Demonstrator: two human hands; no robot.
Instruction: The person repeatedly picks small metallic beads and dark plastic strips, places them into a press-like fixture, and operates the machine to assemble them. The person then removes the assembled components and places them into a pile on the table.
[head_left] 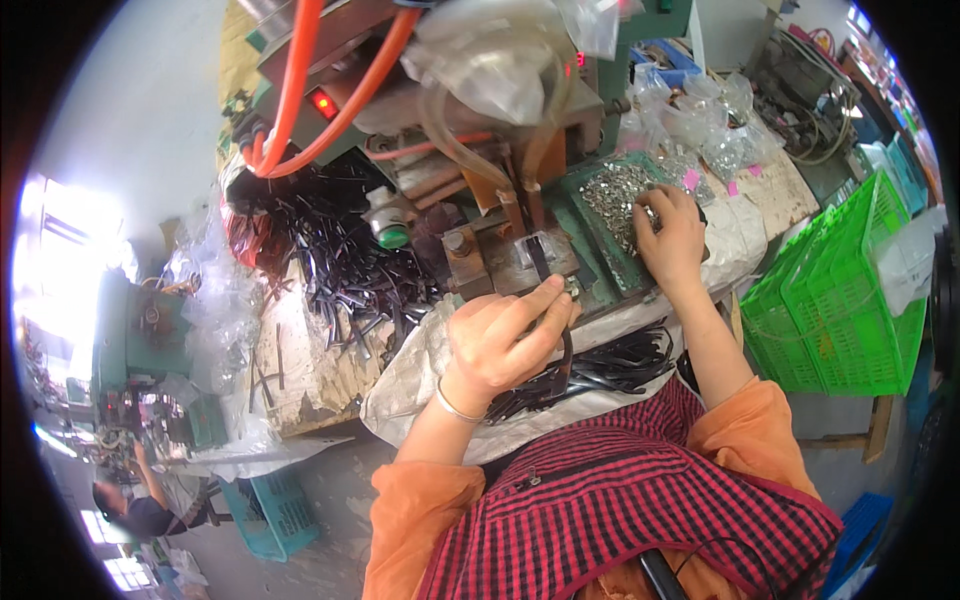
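Note:
My left hand [508, 340] is closed on a dark strap [566, 362], with its fingertips at the front of the press's metal die block [522, 262]. The strap's far end reaches onto the block, and its near end hangs below my fingers. To the right, my right hand [672, 240] rests over a heap of small silvery metal pieces [612, 198] in a green tray [590, 236]. Its fingers are curled down into the heap, and what is between the fingertips is hidden.
A large pile of black straps [350, 240] lies left of the press; more straps [620, 365] lie on white sheeting before me. Orange hoses [292, 90] hang upper left. Clear bags [715, 125] lie behind the tray. Green crates [830, 300] stand right. Another person [150, 510] sits far left.

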